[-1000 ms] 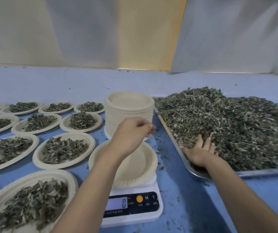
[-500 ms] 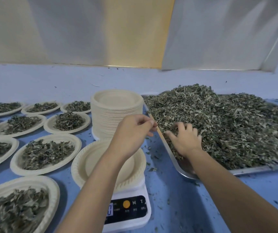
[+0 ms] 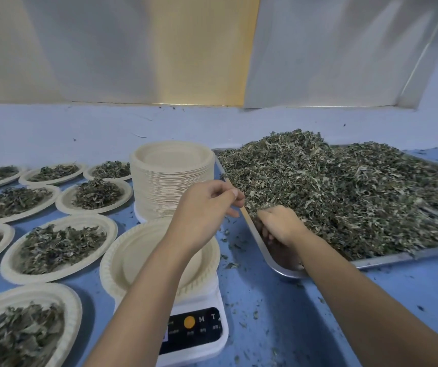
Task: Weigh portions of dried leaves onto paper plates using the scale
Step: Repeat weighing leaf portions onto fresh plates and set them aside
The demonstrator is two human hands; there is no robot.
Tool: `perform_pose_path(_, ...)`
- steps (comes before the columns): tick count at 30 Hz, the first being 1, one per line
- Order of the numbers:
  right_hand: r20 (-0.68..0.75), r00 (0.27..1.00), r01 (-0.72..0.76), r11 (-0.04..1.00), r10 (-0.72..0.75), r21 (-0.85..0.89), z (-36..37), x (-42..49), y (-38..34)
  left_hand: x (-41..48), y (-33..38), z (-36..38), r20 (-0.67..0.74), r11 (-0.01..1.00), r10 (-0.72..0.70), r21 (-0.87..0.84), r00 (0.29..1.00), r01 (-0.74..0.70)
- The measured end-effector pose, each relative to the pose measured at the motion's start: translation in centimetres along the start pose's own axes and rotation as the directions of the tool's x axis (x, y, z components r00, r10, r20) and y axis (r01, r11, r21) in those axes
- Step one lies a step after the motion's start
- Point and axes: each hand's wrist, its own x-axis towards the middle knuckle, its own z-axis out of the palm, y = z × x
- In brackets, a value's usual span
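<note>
An empty paper plate (image 3: 133,258) sits on the white scale (image 3: 199,337) in front of me; my left forearm hides the display. My left hand (image 3: 204,207) hovers above the plate's far edge, beside the tray's left rim, with fingers curled and fingertips together; whether it holds anything I cannot tell. My right hand (image 3: 278,223) is curled down into the near left edge of the heap of dried leaves (image 3: 345,192) on the metal tray (image 3: 398,256), closing on a handful.
A tall stack of empty paper plates (image 3: 171,178) stands behind the scale. Several plates filled with leaves (image 3: 58,247) cover the blue table (image 3: 278,313) to the left. Leaf crumbs lie scattered around the tray. A wall rises at the back.
My right hand slid from flat on the leaves toward the tray's left rim and curled down into the pile. My left hand drifted right toward the tray.
</note>
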Motion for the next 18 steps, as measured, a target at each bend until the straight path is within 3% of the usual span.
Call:
perform_pose_path(5,-0.087,0.995,0.037,0.99,-0.049,-0.134,0.5,0.8,0.1,0.1,-0.2,-0.4,-0.007,1.0,-0.013,-0.01,1.0,0.013)
perform_pose_path(9,-0.402,0.906,0.011,0.958,-0.131,-0.286,0.2,0.7,0.0,0.1,0.0,-0.5,-0.013,0.999,-0.031,-0.045,0.999,0.03)
perform_pose_path(10,-0.395,0.906,0.005,0.938,-0.15,-0.346,0.3,0.9,0.1,0.1,0.1,-0.5,-0.014,0.998,-0.032,-0.055,0.999,0.032)
perform_pose_path(13,-0.146,0.987,-0.008,0.875,-0.071,-0.484,1.2,1.3,0.7,0.0,0.1,-0.5,-0.014,0.996,-0.037,-0.077,0.999,0.036)
perform_pose_path(15,0.008,1.0,0.011,0.87,-0.008,-0.492,2.0,1.6,1.0,0.0,0.1,-0.6,-0.017,0.996,-0.042,-0.082,0.999,0.041)
perform_pose_path(18,0.074,0.997,0.063,0.899,-0.035,-0.432,2.2,2.1,1.1,0.0,0.0,-0.7,-0.026,0.995,-0.047,-0.086,0.999,0.044)
